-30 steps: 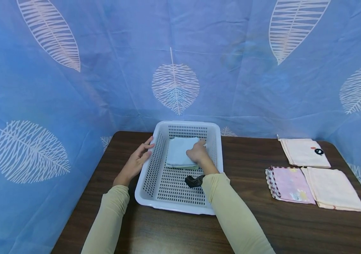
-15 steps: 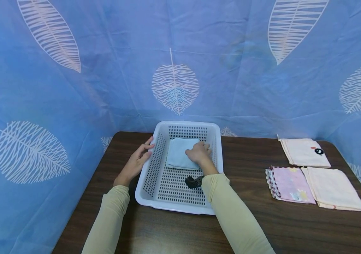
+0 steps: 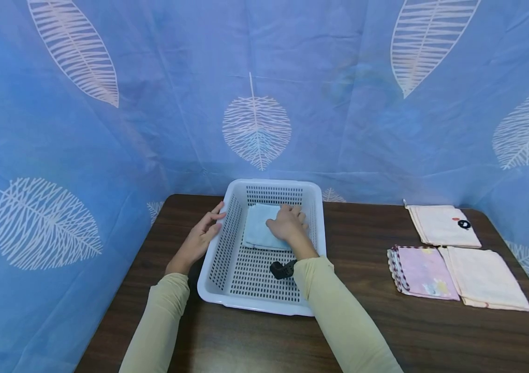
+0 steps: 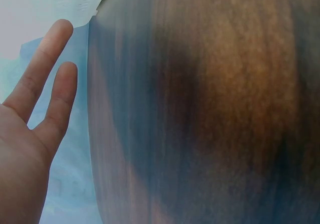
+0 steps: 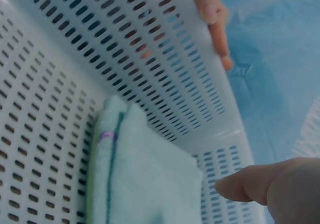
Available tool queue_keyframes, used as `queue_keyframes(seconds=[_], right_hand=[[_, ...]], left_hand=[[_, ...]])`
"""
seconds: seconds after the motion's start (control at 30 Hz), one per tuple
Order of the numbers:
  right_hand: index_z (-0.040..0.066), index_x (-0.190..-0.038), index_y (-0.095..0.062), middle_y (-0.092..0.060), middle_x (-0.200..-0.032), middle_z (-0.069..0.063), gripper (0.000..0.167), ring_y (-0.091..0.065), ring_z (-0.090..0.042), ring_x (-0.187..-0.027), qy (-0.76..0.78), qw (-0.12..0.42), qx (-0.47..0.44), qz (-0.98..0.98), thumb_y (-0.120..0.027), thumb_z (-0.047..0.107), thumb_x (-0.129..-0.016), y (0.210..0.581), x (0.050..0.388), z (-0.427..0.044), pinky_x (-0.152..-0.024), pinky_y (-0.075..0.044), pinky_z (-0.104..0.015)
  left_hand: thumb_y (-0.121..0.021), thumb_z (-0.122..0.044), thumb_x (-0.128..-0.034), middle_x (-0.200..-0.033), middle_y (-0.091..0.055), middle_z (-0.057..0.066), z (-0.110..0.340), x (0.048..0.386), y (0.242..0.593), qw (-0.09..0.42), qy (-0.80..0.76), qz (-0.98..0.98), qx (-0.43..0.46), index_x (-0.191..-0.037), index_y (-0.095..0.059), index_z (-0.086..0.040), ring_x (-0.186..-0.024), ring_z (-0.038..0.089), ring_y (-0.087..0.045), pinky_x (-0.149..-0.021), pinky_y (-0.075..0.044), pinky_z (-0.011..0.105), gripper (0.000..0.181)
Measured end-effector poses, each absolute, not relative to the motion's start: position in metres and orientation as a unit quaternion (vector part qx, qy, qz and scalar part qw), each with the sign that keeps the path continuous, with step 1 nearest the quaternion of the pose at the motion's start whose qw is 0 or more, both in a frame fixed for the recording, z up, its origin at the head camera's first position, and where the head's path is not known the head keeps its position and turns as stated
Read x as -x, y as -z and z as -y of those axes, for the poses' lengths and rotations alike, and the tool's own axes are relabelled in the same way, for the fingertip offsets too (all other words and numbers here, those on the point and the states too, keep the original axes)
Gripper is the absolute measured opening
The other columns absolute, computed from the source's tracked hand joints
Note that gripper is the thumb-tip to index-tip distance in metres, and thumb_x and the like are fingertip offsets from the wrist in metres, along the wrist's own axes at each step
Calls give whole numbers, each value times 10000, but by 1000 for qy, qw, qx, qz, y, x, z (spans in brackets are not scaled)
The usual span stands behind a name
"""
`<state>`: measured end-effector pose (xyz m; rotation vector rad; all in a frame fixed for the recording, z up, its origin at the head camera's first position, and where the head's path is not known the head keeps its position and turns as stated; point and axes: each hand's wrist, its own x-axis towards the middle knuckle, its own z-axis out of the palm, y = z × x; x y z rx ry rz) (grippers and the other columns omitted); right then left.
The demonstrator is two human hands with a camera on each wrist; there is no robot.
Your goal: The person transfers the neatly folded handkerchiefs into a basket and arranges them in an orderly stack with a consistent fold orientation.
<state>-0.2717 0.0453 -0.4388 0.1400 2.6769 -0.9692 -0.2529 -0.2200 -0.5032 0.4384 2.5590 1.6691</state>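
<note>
A white perforated basket (image 3: 255, 304) stands on the table with a folded light blue cloth (image 3: 259, 228) lying on its floor. My right hand (image 3: 288, 223) is inside the basket over the right part of the cloth, fingers spread; the right wrist view shows the thumb (image 5: 250, 183) beside the cloth (image 5: 150, 174). Whether the fingertips touch the cloth is hidden. At the basket's left side my left hand (image 3: 197, 241) rests its extended fingers against the outer wall. In the left wrist view that hand (image 4: 30, 134) has straight fingers near the basket (image 4: 85, 4).
On the right of the dark wooden table (image 3: 246, 342) lie a cream cloth with a black mark (image 3: 441, 225), a pink cloth with a checked edge (image 3: 425, 272) and another cream cloth (image 3: 483, 274). Blue leaf-patterned fabric (image 3: 316, 129) hangs behind.
My right hand has shifted slightly left over the blue cloth, and its fingers have spread out. The cloth's front edge has straightened a little. My left hand stays at the basket's side.
</note>
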Motion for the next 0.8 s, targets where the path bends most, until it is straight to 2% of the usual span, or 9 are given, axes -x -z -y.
queue_keyframes(seconds=[0.23, 0.37, 0.53, 0.8], right_hand=[[108, -1579, -325, -180, -1610, -231, 697, -204, -419, -1458, 345, 136, -10, -929, -555, 449, -1016, 426, 267, -45, -1131, -291, -598], [120, -1579, -334, -202, -1606, -211, 702, -231, -419, -1444, 347, 122, 15, -930, -548, 484, -1019, 418, 263, -47, -1124, -297, -591], [120, -1569, -355, -202, -1623, -193, 693, -221, -416, -1461, 344, 101, 46, -932, -533, 509, -1025, 409, 259, -52, -1130, -289, -599], [151, -1539, -409, -249, -1609, -163, 647, -249, -376, -1423, 351, 28, 85, -932, -538, 523, -1025, 396, 254, -62, -1101, -293, -585]], left_hand=[[-462, -408, -1087, -1728, -164, -93, 218, 252, 502, 28, -540, -830, -140, -1429, -505, -223, -1458, 366, -453, -960, -575, 514, 392], [-462, -416, -1085, -1715, -169, -154, 219, 252, 502, 30, -539, -831, -134, -1418, -510, -245, -1449, 348, -468, -962, -573, 518, 377], [-458, -399, -1090, -1719, -161, -139, 219, 251, 501, 31, -535, -833, -138, -1427, -503, -220, -1473, 363, -435, -978, -564, 523, 384], [-454, -407, -1091, -1728, -160, -90, 219, 251, 499, 30, -530, -837, -135, -1423, -506, -228, -1484, 367, -417, -978, -557, 538, 381]])
